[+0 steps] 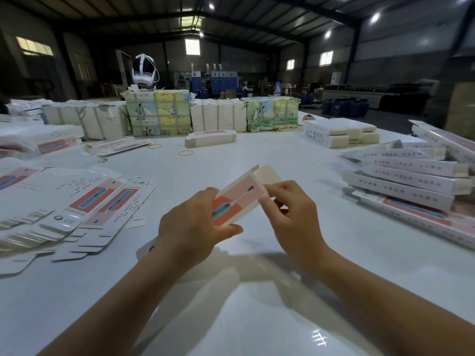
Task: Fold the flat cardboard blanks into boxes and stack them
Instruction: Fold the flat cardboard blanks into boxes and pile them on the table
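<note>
Risk lay in the end flap: we gripped the half-formed pink-and-white printed cardboard box (237,199) above the white worktop (257,317), left hand (191,224) clasping its body, right hand (288,209) pinching the far end; a skewed tuck could crease it.

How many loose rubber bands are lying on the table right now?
3 that I can make out: one rubber band in front of the small strapped bundle at center, one further left, and one near the loose blanks at left. Others may be hidden under the piles.
</note>
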Motion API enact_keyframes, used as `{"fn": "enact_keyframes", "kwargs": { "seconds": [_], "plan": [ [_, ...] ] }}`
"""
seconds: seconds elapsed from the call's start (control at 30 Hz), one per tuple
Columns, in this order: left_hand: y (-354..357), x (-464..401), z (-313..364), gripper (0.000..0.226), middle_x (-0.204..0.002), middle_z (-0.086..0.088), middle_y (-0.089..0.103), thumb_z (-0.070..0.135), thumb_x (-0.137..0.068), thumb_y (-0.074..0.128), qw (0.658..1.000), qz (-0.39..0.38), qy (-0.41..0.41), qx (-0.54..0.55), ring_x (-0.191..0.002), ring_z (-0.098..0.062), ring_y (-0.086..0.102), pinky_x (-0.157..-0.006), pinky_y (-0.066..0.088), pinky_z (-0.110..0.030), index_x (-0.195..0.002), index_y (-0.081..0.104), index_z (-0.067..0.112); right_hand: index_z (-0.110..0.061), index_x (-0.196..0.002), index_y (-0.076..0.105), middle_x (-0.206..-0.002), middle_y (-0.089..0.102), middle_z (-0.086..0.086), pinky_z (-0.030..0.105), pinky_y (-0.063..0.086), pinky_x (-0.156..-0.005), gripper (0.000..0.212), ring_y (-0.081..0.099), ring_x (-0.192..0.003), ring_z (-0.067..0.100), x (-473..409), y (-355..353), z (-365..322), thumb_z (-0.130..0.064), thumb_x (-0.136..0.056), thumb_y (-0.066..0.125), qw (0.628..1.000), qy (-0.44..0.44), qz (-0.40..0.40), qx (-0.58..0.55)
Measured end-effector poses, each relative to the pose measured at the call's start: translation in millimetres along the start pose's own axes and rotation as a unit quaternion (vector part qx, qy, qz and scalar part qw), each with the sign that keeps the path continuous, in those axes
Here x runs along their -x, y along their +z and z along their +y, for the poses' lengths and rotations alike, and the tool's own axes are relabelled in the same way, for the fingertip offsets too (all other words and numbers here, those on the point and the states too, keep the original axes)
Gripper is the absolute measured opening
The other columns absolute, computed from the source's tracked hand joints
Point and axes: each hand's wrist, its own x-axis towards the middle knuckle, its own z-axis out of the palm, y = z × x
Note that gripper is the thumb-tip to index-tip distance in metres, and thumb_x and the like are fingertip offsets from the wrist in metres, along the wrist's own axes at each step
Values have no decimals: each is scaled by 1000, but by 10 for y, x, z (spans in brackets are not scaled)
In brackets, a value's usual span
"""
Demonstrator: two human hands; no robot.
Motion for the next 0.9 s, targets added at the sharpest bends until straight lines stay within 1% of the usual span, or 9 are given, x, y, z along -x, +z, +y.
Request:
{"fn": "enact_keyframes", "kwargs": {
  "seconds": [0.13, 0.3, 0.37, 0.57, 0.67, 0.73, 0.8, 0.87, 0.9],
  "plan": [
    [-3, 3, 7, 66, -110, 11, 58, 68, -71, 63, 997, 0, 30, -66, -81, -11, 55, -65, 47, -24, -121, 42, 31, -29, -143, 32, -80, 56, 1, 23, 52, -69, 55, 56, -74, 12, -30, -16, 39, -18, -94, 57, 990, 99, -72, -68],
    [4, 17, 29, 67, -112, 10, 58, 69, -72, 61, 996, -1, 48, -81, -88, -13, 58, -74, 53, -30, -121, 42, 29, -27, -102, 67, -75, 63, -5, 21, 42, -58, 23, 50, -60, 6, -52, -7, 44, -9, -90, 59, 981, 139, -60, -123],
    [20, 18, 53, 68, -113, 9, 57, 70, -72, 60, 995, 3, 46, -88, -90, -13, 59, -75, 54, -30, -123, 41, 28, -33, -87, 68, -76, 66, -5, 18, 39, -56, 29, 48, -55, 4, -41, 12, 41, -7, -91, 57, 974, 157, -57, -154],
    [106, 24, 104, 71, -113, 7, 59, 72, -71, 57, 994, 22, 44, -102, -86, -13, 60, -70, 49, -24, -123, 43, 25, -33, -89, 70, -73, 63, -15, 8, 40, -53, 27, 55, -59, -3, -82, -4, 32, -11, -94, 55, 957, 197, -74, -200],
    [129, 11, 99, 70, -109, 10, 59, 74, -69, 54, 996, 22, 30, -84, -77, -9, 53, -64, 46, -21, -119, 43, 27, -34, -114, 61, -102, 48, -9, 3, 42, -73, 28, 53, -94, 6, -118, -32, 55, -25, -88, 65, 988, 149, -11, -38],
    [129, 9, 86, 71, -106, 12, 58, 78, -65, 48, 997, 23, 24, -70, -73, -8, 49, -60, 40, -19, -117, 43, 29, -32, -141, 34, -120, 37, -6, 14, 42, -88, 70, 45, -109, 11, -140, -51, 113, -30, -82, 72, 979, 198, -9, -36],
    [135, 19, 78, 69, -104, 13, 58, 78, -66, 49, 997, 21, 28, -63, -72, -8, 49, -59, 36, -18, -115, 44, 30, -32, -146, 22, -124, 47, 1, 36, 48, -85, 85, 52, -111, 21, -160, -71, 108, -21, -79, 75, 906, 343, -52, -243],
    [134, 31, 78, 68, -106, 13, 57, 76, -67, 53, 998, 16, 29, -59, -73, -9, 49, -59, 36, -18, -117, 43, 31, -13, -133, 41, -105, 65, 10, 39, 56, -76, 60, 66, -96, 27, -167, -66, 92, -4, -80, 69, 795, 411, -91, -437],
    [129, 32, 77, 69, -108, 13, 57, 75, -68, 54, 998, 13, 28, -54, -74, -9, 50, -60, 37, -17, -119, 42, 31, -4, -123, 49, -97, 68, 12, 35, 58, -73, 46, 69, -88, 27, -172, -67, 83, 1, -81, 66, 781, 408, -96, -463]
  ]
}}
